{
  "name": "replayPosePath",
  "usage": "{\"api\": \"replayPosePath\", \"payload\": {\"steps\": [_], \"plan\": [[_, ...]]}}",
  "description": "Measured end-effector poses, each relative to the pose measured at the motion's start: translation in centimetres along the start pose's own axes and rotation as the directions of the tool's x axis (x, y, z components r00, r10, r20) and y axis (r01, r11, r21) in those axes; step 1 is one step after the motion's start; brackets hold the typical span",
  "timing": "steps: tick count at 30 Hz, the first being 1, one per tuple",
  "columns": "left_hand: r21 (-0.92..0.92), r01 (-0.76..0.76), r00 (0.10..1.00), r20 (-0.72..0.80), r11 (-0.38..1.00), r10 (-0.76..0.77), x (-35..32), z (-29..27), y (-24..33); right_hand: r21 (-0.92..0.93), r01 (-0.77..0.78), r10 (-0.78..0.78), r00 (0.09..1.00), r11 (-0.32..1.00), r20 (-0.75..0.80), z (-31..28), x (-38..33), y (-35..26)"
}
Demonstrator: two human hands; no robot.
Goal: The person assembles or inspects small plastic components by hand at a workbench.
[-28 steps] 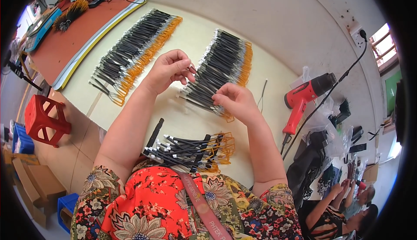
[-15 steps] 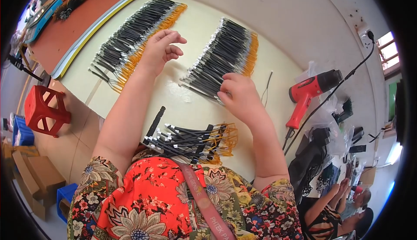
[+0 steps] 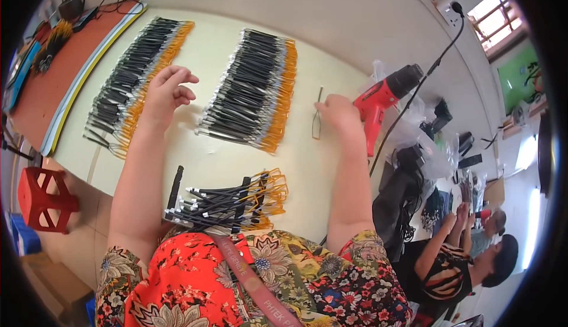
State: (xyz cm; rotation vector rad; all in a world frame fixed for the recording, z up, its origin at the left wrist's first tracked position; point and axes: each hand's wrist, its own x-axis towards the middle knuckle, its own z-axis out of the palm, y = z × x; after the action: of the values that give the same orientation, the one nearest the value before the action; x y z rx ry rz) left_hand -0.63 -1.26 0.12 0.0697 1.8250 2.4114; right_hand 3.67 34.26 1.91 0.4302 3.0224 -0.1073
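Observation:
My left hand (image 3: 168,96) hovers beside the orange ends of the left row of black cables (image 3: 130,75). Its fingers are loosely bent and apart, with nothing seen in them. A second row of black cables (image 3: 245,84), with silver tips and orange loops, lies fanned out in the middle of the table. To the right of that row, my right hand (image 3: 340,115) has its fingertips closed at a single thin looped cable (image 3: 317,120). This piece lies on the table, dark at the far end, with a narrow loop at the near end. The undersides of the right fingers are hidden.
A bundle of black cables with orange loops (image 3: 236,200) lies close to my body, beside a black strip (image 3: 176,186). A red heat gun (image 3: 374,111) is just right of my right hand, its black cord near it. A red stool (image 3: 46,200) stands left; a co-worker (image 3: 441,262) sits right.
My right hand has left the near end of the middle row and reached right to the single looped cable. My left hand keeps its loose bend. The whole view has shifted.

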Motion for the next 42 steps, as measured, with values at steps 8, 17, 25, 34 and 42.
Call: {"api": "replayPosePath", "payload": {"steps": [8,17,25,34,42], "plan": [[0.001,0.011,1.000,0.026,1.000,-0.011,0.0,0.4,0.1,0.038,-0.037,0.037,0.999,0.999,-0.012,2.7,2.2,1.1],[-0.105,0.069,0.977,0.208,0.992,-0.046,-0.9,1.0,0.6,0.886,0.336,-0.460,0.872,0.320,-0.164,-2.9,-3.1,-4.1],[-0.330,0.155,0.862,0.505,0.931,0.036,-1.2,1.8,0.0,0.995,0.055,-0.742,0.670,0.082,0.025,-0.5,-6.6,-9.6],[-0.329,0.094,0.879,0.470,0.940,0.077,-1.3,2.0,-0.3,0.967,-0.236,-0.746,0.626,0.094,0.225,-0.6,-7.0,-10.6],[-0.286,0.046,0.896,0.435,0.957,0.086,-1.1,2.0,-0.3,0.984,-0.136,-0.695,0.697,0.114,0.177,0.6,-6.4,-10.2]]}}
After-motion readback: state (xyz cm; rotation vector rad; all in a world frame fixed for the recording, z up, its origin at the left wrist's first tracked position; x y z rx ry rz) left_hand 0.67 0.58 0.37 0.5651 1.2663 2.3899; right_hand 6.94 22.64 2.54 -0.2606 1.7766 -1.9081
